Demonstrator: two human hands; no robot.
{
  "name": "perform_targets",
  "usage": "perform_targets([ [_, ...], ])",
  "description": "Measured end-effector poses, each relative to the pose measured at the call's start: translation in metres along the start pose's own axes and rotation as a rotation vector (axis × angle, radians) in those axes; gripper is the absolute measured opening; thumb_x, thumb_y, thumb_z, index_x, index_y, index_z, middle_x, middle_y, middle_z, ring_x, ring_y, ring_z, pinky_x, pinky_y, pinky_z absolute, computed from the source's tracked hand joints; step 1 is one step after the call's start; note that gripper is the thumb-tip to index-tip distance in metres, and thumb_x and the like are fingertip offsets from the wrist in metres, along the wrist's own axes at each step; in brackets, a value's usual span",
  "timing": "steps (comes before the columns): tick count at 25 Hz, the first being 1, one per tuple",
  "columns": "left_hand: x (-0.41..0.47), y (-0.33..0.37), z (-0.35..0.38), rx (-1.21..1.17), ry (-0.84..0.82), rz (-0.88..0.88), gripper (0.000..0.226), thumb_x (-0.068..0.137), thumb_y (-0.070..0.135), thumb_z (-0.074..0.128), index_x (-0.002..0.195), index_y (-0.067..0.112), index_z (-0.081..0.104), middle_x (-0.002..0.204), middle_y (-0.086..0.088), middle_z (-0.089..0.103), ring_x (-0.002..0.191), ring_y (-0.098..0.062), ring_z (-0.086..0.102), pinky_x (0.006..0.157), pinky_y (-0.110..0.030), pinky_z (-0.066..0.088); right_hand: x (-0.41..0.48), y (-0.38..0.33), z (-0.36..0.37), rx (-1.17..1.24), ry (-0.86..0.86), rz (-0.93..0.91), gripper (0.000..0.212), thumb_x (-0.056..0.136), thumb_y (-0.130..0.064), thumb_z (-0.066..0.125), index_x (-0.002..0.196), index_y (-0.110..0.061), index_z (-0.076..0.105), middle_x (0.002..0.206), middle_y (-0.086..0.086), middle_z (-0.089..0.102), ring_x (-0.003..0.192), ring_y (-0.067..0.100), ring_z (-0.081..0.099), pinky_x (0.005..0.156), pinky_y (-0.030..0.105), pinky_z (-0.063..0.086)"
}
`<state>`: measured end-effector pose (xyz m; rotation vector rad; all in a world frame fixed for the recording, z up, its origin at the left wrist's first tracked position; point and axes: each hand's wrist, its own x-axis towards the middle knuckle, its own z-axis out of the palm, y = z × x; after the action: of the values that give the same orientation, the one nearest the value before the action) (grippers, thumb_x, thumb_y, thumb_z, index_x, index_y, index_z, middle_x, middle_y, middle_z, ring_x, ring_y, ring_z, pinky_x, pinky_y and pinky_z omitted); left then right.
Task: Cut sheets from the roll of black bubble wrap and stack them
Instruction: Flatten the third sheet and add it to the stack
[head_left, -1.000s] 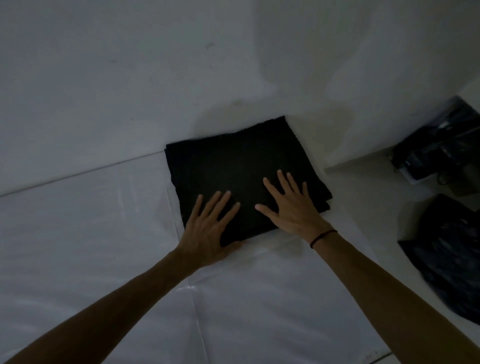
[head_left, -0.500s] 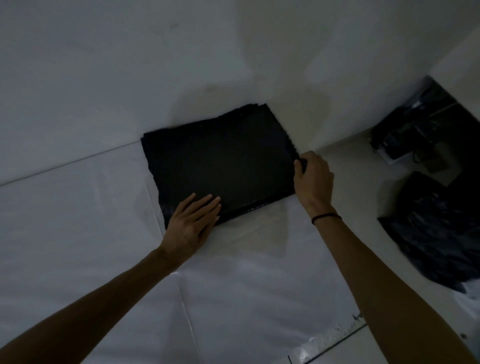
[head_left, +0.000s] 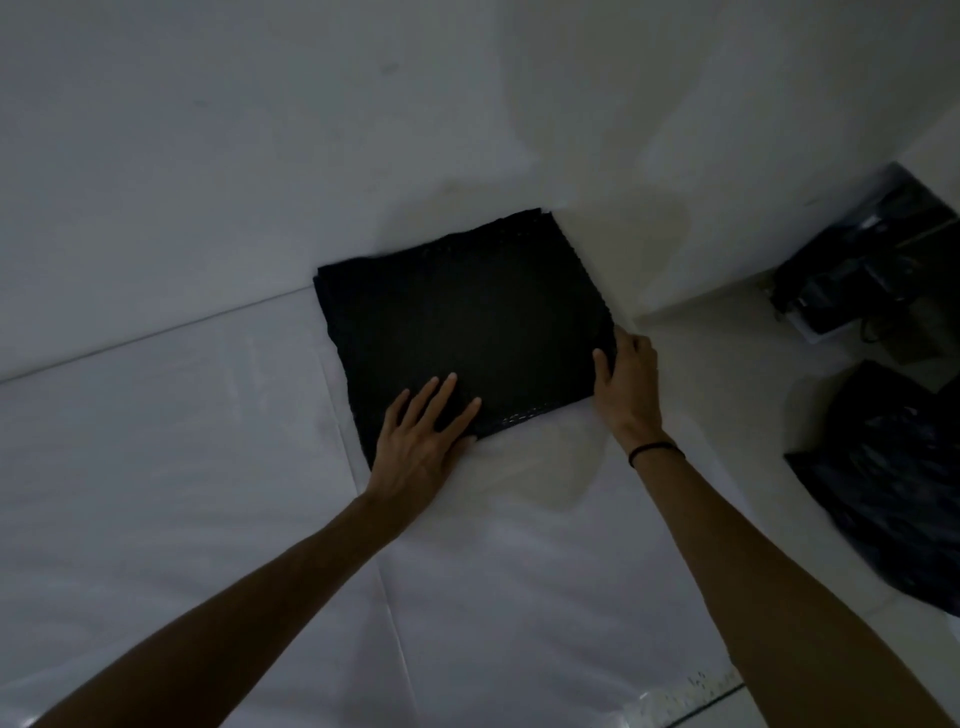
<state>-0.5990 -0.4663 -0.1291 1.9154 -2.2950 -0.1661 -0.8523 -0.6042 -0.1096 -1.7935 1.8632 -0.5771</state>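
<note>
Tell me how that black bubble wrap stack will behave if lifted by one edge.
Probably floppy: the stack is thin sheets with uneven edges, so it would sag beyond the grip of the right hand. Likely light, being bubble wrap. Loose layers may slide apart; the left hand presses them flat.

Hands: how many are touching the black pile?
2. The left hand presses flat on the black pile near its front edge; the right hand holds its right side.
</note>
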Motion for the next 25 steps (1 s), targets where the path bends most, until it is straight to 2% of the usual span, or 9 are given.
perform_targets([
  [3,-0.012,0.011,-0.007,-0.143,0.114,-0.139,0.067,0.098,0.061,0.040,0.155,0.028,0.028,0.165,-0.009,0.015,0.153,-0.026,0.012,0.122,-0.053,0.017,0.009,0.000,-0.002,0.035,-0.047,0.017,0.052,0.105,-0.033,0.045,0.151,-0.009,0.037,0.144,0.018,0.044,0.131,0.034,0.042,0.113,0.045,0.035],
  [6,-0.012,0.012,-0.023,-0.673,0.293,-0.836,0.077,0.095,0.057,0.053,0.157,0.025,0.020,0.165,-0.004,0.014,0.152,-0.023,0.012,0.123,-0.044,0.014,0.024,0.000,-0.006,0.008,-0.076,0.043,0.058,0.104,-0.046,0.040,0.153,-0.015,0.033,0.154,0.011,0.039,0.139,0.030,0.038,0.116,0.047,0.033],
  [8,-0.003,0.008,-0.028,-0.888,0.374,-0.974,0.068,0.098,0.045,0.055,0.155,0.022,0.027,0.158,-0.005,0.034,0.145,-0.023,0.033,0.120,-0.046,0.028,0.035,-0.003,-0.006,0.015,-0.112,-0.004,0.052,0.105,-0.039,0.041,0.151,-0.015,0.039,0.149,0.010,0.048,0.134,0.031,0.047,0.114,0.046,0.038],
  [12,-0.002,0.009,-0.033,-0.976,0.406,-0.987,0.064,0.098,0.013,0.058,0.155,0.018,0.029,0.153,-0.004,0.043,0.139,-0.022,0.041,0.117,-0.041,0.034,0.033,-0.011,-0.007,0.128,-0.156,-0.017,0.049,0.105,-0.020,0.048,0.151,-0.009,0.038,0.150,0.012,0.047,0.134,0.028,0.047,0.115,0.033,0.034],
  [14,-0.007,0.009,-0.035,-0.986,0.402,-1.039,0.067,0.096,0.013,0.061,0.154,0.017,0.029,0.153,-0.006,0.042,0.140,-0.024,0.040,0.118,-0.044,0.033,0.027,-0.014,-0.011,0.094,-0.078,0.013,0.055,0.104,-0.026,0.049,0.153,-0.007,0.033,0.155,0.013,0.039,0.141,0.030,0.039,0.118,0.038,0.030],
  [17,-0.012,0.013,-0.037,-0.859,0.328,-0.982,0.079,0.094,0.031,0.064,0.157,0.019,0.019,0.163,-0.007,0.021,0.150,-0.028,0.020,0.122,-0.046,0.021,0.007,-0.023,-0.015,-0.388,0.062,-0.187,0.055,0.105,-0.037,0.045,0.152,-0.011,0.035,0.159,0.018,0.030,0.145,0.037,0.031,0.116,0.053,0.027],
  [20,-0.031,0.018,-0.026,-0.418,0.130,-0.567,0.086,0.094,0.065,0.046,0.159,0.031,0.001,0.166,-0.003,-0.014,0.152,-0.022,-0.014,0.122,-0.045,0.001,-0.035,-0.039,-0.001,-0.560,-0.033,-0.523,0.049,0.104,-0.039,0.040,0.146,-0.014,0.045,0.155,0.019,0.038,0.143,0.039,0.035,0.113,0.062,0.031],
  [22,-0.038,0.013,-0.011,-0.229,-0.029,-0.338,0.080,0.092,0.075,0.023,0.158,0.036,0.000,0.166,-0.004,-0.014,0.151,-0.023,-0.015,0.123,-0.056,0.008,-0.060,-0.038,0.012,-0.595,-0.239,-0.533,0.055,0.103,-0.043,0.026,0.144,-0.015,0.049,0.153,0.017,0.042,0.142,0.038,0.038,0.107,0.063,0.037],
  [25,-0.037,0.005,-0.001,-0.151,-0.106,-0.319,0.080,0.090,0.076,0.013,0.158,0.035,-0.002,0.166,-0.006,-0.011,0.152,-0.026,-0.013,0.122,-0.059,0.008,-0.063,-0.034,0.019,-0.644,-0.354,-0.476,0.060,0.103,-0.046,0.018,0.151,-0.017,0.040,0.158,0.014,0.035,0.146,0.034,0.033,0.112,0.062,0.033],
])
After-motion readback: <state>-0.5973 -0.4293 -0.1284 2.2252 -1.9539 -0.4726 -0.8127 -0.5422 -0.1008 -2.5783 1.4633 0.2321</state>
